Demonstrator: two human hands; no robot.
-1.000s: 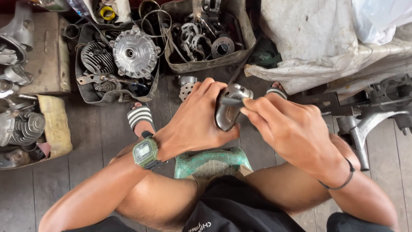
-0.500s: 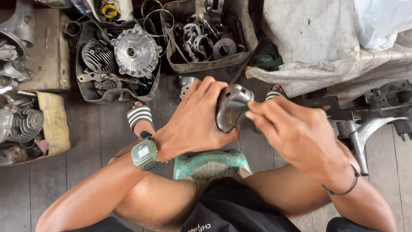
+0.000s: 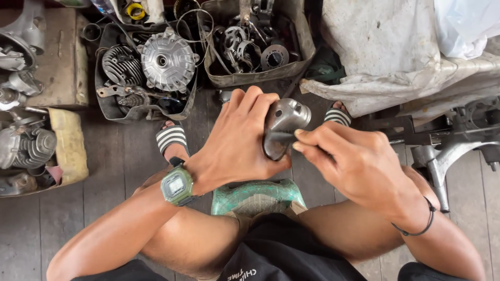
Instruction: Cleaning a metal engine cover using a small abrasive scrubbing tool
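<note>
The left hand [image 3: 237,143] is wrapped around a small grey metal casting [image 3: 282,127], holding it above the knees and over the worn green stool [image 3: 258,196]; the grip is closed on the part's left side and back. The right hand [image 3: 357,161] meets the part from the other side, its fingertips [image 3: 301,139] pinched on something small and dark pressed to the casting's face; what that item is cannot be told. Hands are together, both engaged on the one piece. Risk noted: the casting is rounded and looks greasy, so pressure from the right could twist it out of the left palm and drop it onto the sandalled feet [image 3: 171,139] or the plank floor [image 3: 120,166]. A slip of the pinching fingers could also run them against the part's edges. Trays of engine parts [image 3: 148,67] sit close ahead, where a dropped piece could get lost.
</note>
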